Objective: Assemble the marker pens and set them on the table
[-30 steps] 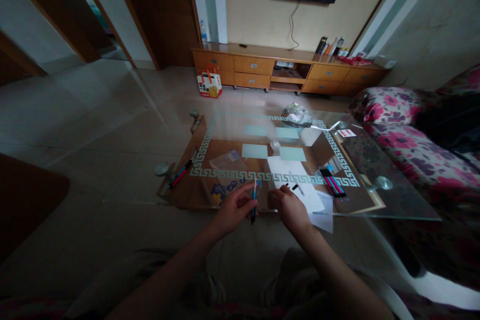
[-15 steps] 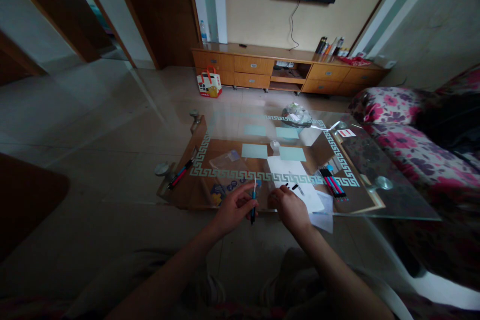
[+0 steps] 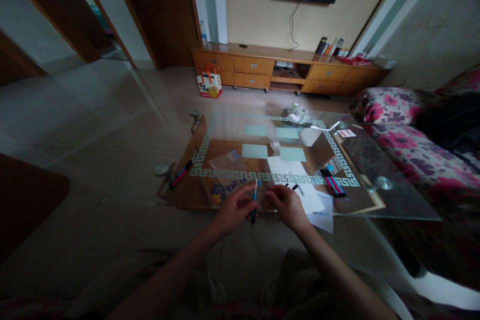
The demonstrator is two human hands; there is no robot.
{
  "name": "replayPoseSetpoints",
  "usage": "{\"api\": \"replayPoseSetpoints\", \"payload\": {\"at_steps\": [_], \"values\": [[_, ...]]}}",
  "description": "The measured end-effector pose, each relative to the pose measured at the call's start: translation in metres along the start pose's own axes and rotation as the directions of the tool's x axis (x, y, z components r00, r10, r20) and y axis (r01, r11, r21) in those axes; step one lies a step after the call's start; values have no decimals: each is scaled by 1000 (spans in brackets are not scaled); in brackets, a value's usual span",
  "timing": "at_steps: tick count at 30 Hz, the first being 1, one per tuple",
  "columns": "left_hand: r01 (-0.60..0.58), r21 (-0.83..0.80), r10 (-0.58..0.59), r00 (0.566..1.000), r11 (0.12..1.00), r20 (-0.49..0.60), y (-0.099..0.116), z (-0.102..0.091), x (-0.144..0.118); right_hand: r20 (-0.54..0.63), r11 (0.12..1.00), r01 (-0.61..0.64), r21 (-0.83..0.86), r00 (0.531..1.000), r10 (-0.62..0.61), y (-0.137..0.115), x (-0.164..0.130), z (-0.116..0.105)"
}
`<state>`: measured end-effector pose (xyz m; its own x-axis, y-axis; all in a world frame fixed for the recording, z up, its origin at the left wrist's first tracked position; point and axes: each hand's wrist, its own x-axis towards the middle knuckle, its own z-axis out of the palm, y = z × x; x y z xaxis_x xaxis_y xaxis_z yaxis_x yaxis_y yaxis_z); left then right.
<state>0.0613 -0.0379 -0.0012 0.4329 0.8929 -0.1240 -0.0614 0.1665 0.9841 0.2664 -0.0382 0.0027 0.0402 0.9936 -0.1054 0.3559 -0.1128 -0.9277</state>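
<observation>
The left hand (image 3: pixel 234 210) is gripping a pen refill (image 3: pixel 254 201) upright, fingers closed around its lower half, at the near edge of the glass counter (image 3: pixel 393 200). The right hand (image 3: pixel 288 206) is hovering just beside the refill tip; whether its fingers are pinching anything cannot be told. Small dark pen parts (image 3: pixel 293 187) are lying beyond the right fingers on white paper (image 3: pixel 288 167). Judged from this, assembly is only partly done.

A slim blue pen (image 3: pixel 254 204) with a pale, thin upper end stands nearly upright at the near edge of the glass table, pinched in the left hand (image 3: pixel 232 208), its dark tip pointing down.
</observation>
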Motion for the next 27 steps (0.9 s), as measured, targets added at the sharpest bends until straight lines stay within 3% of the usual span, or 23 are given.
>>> {"api": "replayPoseSetpoints", "payload": {"at_steps": [2,4,7,9,20,27], "values": [[4,4,-4,1000,1000,7,0,0,0,66,945,-127,302,991,113,-2,2,2],[8,10,-8,1000,1000,9,0,0,0,155,809,-244,534,969,190,-6,2,2],[10,16,-10,1000,1000,9,-1,-1,1,210,644,-332,689,942,262,-12,1,1],[10,18,-11,1000,1000,13,-2,-1,1,210,605,-348,717,934,288,-13,0,0],[24,17,-25,998,1000,51,1,0,-1,150,638,-259,725,964,221,-13,0,2],[41,31,-44,994,999,100,-1,0,-3,51,688,-200,698,972,230,-18,0,3]]}}
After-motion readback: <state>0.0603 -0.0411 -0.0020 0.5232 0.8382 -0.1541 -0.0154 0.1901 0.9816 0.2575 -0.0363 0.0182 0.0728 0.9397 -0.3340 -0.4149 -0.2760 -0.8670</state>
